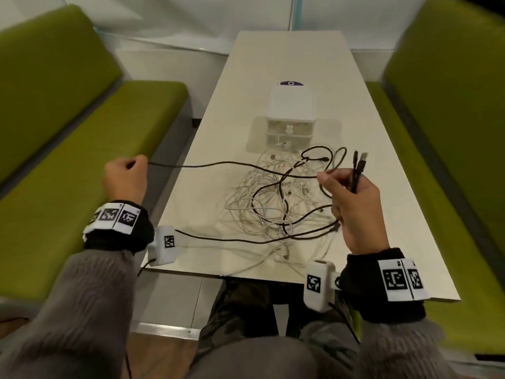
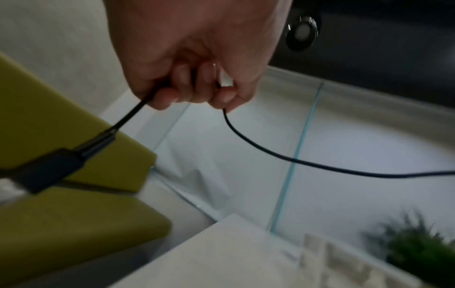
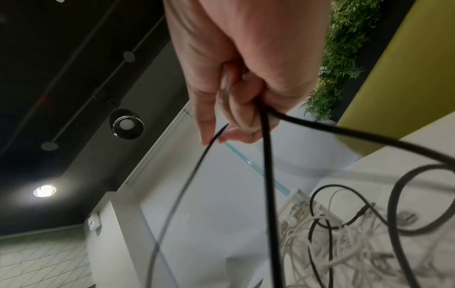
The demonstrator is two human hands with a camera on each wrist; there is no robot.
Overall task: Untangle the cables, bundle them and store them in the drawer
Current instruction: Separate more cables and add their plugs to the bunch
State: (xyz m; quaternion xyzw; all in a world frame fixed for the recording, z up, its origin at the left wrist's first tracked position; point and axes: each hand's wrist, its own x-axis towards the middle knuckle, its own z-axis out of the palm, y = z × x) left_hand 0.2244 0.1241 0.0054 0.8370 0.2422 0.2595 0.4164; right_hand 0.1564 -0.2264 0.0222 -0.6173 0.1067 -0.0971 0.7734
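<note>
A tangle of white cables [image 1: 262, 203] and black cables lies on the pale table [image 1: 289, 64]. My left hand [image 1: 128, 173] is fisted out to the left over the green bench, gripping a black cable [image 1: 218, 164] whose plug end [image 2: 49, 169] sticks out of the fist. That cable stretches taut to the right. My right hand [image 1: 352, 203] holds black cable ends [image 1: 359, 165] upright above the pile and pinches the thin black strand [image 3: 194, 171] between thumb and forefinger. A small white drawer unit [image 1: 291, 116] stands behind the pile.
Green benches [image 1: 82, 149] flank the table on both sides. A purple sticker [image 1: 291, 83] lies behind the drawer unit. A green plant [image 2: 416, 247] shows in the left wrist view. Bare tabletop lies beyond the unit.
</note>
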